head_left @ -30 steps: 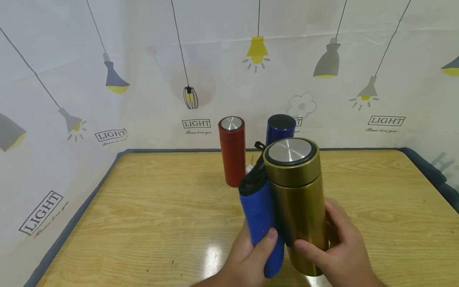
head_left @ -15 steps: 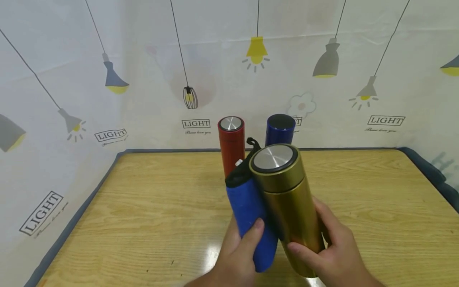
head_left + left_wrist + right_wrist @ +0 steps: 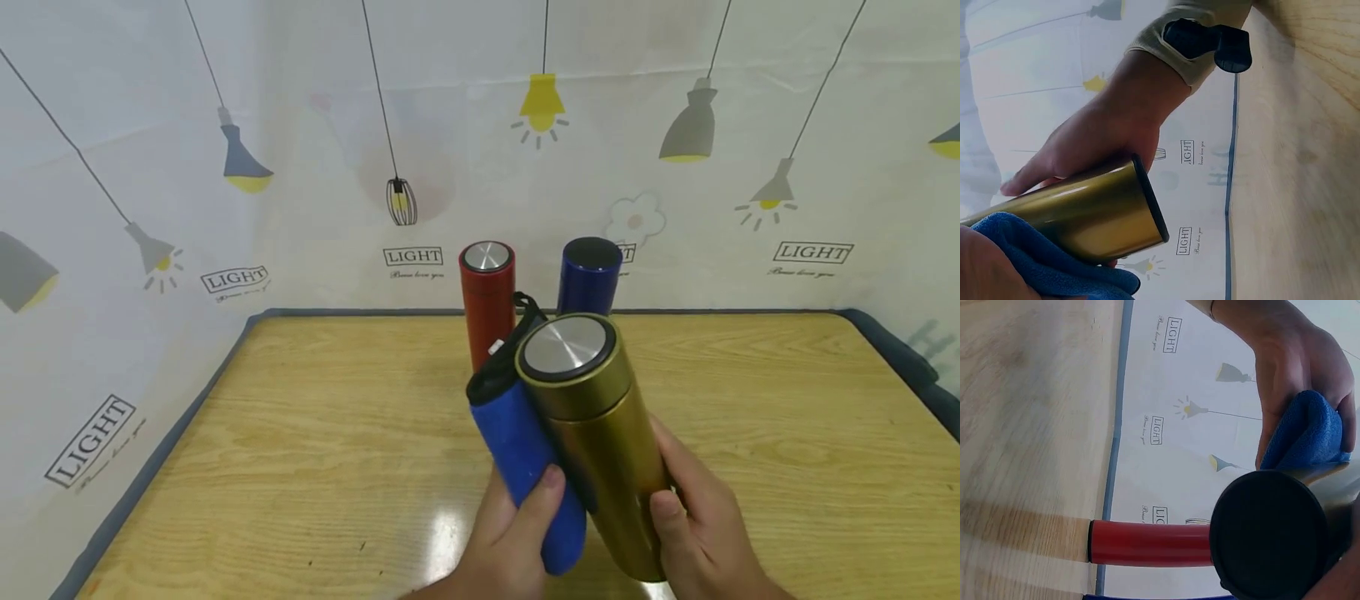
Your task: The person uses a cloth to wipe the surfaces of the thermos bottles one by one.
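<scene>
My right hand (image 3: 708,533) grips a gold thermos flask (image 3: 611,467) low on its body, thumb along the near right side. The flask leans left, its silver-topped lid up and screwed on. Against its left side my left hand (image 3: 517,542) holds a folded blue cloth (image 3: 517,442) with black trim and a loop. The left thumb presses on the cloth's front. In the left wrist view the cloth (image 3: 1041,262) lies along the flask's wall. The right wrist view looks at the flask's black base (image 3: 1269,534), held above the tabletop.
A red thermos flask (image 3: 489,325) stands upright at the back of the wooden table (image 3: 337,433). To its right is a dark blue flask (image 3: 587,279), partly covered by the gold one. Behind them hangs a lamp-printed wall sheet (image 3: 300,208).
The gold flask has tilted and moved left, its lid now lower. The cloth has shifted left with it. My right thumb has slid from the flask's front toward its right side.
</scene>
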{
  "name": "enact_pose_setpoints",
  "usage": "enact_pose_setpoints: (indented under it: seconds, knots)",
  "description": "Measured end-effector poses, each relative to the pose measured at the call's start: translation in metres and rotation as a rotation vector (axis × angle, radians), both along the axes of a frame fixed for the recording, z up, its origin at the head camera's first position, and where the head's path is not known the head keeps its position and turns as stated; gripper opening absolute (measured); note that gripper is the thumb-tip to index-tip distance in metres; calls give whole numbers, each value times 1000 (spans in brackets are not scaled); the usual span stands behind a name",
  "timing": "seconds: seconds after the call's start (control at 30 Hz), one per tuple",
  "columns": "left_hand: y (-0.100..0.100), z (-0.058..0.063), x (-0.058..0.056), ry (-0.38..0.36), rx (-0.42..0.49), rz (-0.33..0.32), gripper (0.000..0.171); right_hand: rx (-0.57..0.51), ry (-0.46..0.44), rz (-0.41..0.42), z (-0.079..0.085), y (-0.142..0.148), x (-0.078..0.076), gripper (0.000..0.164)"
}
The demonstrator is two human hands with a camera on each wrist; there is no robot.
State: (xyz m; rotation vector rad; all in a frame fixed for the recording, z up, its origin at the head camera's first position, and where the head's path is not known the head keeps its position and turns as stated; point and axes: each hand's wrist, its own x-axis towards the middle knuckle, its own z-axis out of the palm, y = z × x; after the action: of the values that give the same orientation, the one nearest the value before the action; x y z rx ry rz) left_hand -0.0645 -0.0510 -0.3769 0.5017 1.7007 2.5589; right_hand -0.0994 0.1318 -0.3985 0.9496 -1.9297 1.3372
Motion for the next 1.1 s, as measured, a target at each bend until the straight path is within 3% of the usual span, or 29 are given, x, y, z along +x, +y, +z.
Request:
enact_pose_setpoints:
  seconds: [0.17, 0.27, 0.4, 0.5, 0.7, 0.93, 1.1]
  knots:
    - [-2, 5, -3, -96, -39, 45, 53, 100, -81, 19, 5, 2, 2, 46]
    - [-5, 9, -7, -82, -44, 62, 52, 129, -179, 33, 6, 1, 5, 56]
    - [-7, 13, -11, -53, -9, 34, 51, 95, -282, 64, 4, 0, 5, 70]
    - [-8, 13, -12, -19, 20, 28, 50, 95, -321, 83, 2, 0, 5, 75]
    - [-9, 11, -12, 32, 38, 79, 49, 80, -276, 105, 1, -2, 5, 74]
    - [-10, 4, -10, 94, 17, 110, 49, 56, -218, 62, 2, -2, 6, 77]
    - [-10, 7, -10, 109, -51, 75, 49, 45, -211, 31, 7, -2, 6, 72]
